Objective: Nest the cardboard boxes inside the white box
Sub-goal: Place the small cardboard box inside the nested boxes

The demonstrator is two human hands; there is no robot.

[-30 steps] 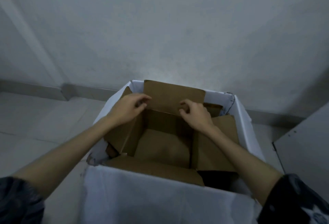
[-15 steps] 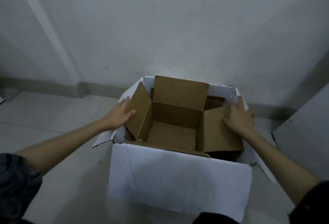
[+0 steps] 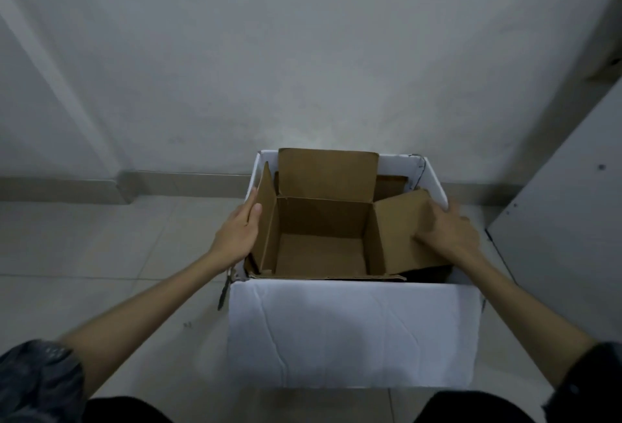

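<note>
Head view, looking down at a large white rectangular box [image 3: 353, 335] standing open on a pale tiled floor [image 3: 101, 247], its far side close to a plain grey wall [image 3: 303, 52]. Inside the white box sits 1 brown corrugated cardboard box [image 3: 319, 247], open at the top, with its 4 flaps raised or splayed. It lies toward the left edge of the white box; a dark gap shows at the near right corner. A second brown piece of cardboard [image 3: 390, 187] shows behind it at the far right corner.

The left hand [image 3: 239, 234] rests open and flat against the outer face of the cardboard box's left flap, thumb over the flap's edge, at the white box's left edge. The right hand [image 3: 447, 230] lies spread, palm down, on the right flap, pressing it outward; it grips nothing. A grey panel [image 3: 565, 237] stands at the right. No brand, label or writing can be read.
</note>
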